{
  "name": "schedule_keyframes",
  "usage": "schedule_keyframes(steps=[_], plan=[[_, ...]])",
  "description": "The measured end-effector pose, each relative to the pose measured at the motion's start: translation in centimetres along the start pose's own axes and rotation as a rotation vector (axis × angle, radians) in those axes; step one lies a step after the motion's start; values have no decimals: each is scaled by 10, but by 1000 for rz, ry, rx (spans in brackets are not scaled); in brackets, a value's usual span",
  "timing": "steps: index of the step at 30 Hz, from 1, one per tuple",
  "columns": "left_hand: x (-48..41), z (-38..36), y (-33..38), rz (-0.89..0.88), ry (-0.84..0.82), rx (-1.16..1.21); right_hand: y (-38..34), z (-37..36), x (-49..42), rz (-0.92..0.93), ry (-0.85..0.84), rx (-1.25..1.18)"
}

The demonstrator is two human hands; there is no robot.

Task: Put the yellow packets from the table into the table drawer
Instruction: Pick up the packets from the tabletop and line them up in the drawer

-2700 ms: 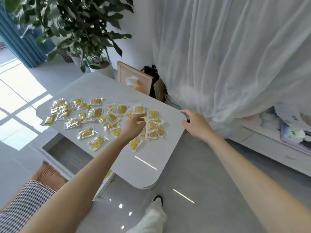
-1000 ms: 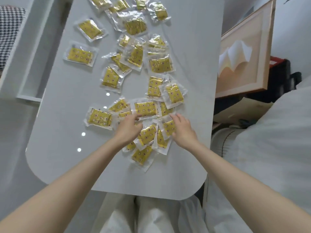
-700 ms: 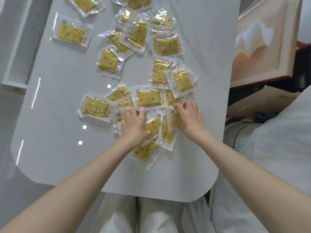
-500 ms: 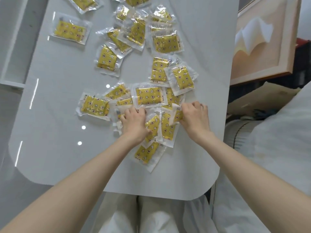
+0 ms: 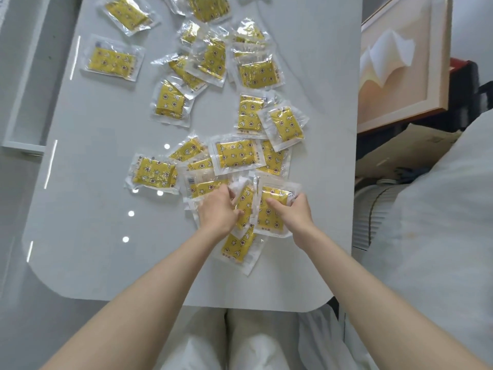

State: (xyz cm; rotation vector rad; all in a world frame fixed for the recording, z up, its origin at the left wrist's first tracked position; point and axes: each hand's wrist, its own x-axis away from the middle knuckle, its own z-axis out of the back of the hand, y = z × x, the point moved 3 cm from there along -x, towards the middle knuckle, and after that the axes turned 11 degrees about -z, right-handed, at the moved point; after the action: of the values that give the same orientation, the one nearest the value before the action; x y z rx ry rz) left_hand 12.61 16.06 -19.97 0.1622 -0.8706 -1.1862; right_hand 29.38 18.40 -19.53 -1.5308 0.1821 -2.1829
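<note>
Gathering yellow packets (image 5: 234, 156) at near end of table (image 5: 93, 263): L hand (image 5: 217, 209) w/ fingers curled round overlapped packets, R hand (image 5: 292, 212) pinching one packet (image 5: 269, 209), thumb on top. Open drawer (image 5: 25, 148) at far left, well apart. Risk: slick clear wrappers may slip from a bunched grip & drop off table edge. Print: star/moon pattern; small label text unreadable

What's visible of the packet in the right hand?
The yellow star-and-moon-printed packet in a clear plastic wrapper is rectangular and glossy, with a wide transparent border. It points lengthwise away from the person, over the white table, overlapping neighbouring packets. The right hand pinches it, thumb on top.
</note>
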Motion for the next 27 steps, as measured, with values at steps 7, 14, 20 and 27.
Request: schedule_keyframes(steps=[7, 14, 20, 27], plan=[[-4, -4, -5, 58, -61, -47, 8, -12, -11, 1, 256, 179], [-2, -4, -4, 77, -69, 3, -1, -14, -11, -36, 199, 155], [4, 1, -5, 60, -61, 176, -2, -18, -2, 46, 197, 249], [10, 1, -5, 40, -13, 161, 7, -21, -6, -11, 90, 78]])
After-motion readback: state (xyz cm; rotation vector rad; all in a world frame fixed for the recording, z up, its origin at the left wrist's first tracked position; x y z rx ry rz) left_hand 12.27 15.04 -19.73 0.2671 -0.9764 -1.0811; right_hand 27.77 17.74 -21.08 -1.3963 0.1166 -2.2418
